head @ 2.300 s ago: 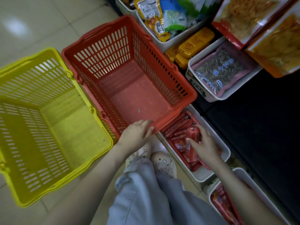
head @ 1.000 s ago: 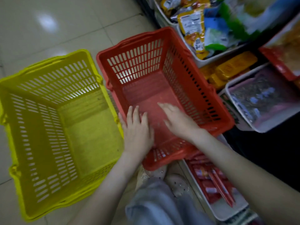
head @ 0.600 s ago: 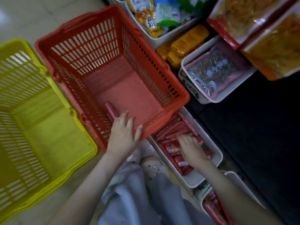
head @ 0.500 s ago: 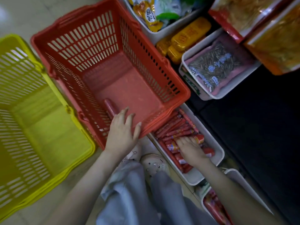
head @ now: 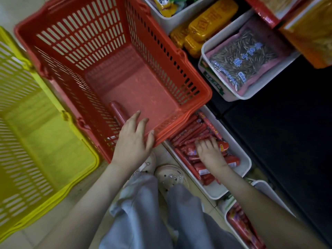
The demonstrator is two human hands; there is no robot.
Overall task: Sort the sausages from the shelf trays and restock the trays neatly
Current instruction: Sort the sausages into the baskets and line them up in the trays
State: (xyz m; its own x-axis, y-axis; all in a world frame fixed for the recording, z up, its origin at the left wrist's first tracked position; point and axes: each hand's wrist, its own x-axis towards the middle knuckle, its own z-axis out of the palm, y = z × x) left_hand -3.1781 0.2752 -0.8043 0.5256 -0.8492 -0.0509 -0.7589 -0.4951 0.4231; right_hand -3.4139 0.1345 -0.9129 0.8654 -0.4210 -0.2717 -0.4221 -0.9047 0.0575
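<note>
a person crouches on a tiled floor beside a low shelf, with a red basket (head: 179, 51) and a yellow basket (head: 21, 159) side by side in front of them. the left hand (head: 133, 142) rests on the near rim of the red basket, its fingers (head: 133, 116) stretched out and relaxed over the edge into the basket, the thumb lying along the rim. just beyond those fingers a single red sausage (head: 116, 111) lies on the basket's bottom against its left wall. to the right, partly tucked under the basket's near corner, a white tray (head: 216, 192) holds a loose heap of red sausages (head: 194, 132), some long and thin, some shorter with labels. the right hand (head: 210, 153) is down in this tray with its fingers bent onto the heap beside a fatter sausage with an orange end (head: 223, 146); whether they actually grasp one cannot be told. a second white tray (head: 265, 187) of red sausages sits nearer, under the right forearm. further back on the shelf are yellow packets (head: 203, 27) and a tray with a bag of seeds (head: 240, 56). pale shoes (head: 170, 177) and grey trousers (head: 143, 212) show below.
</note>
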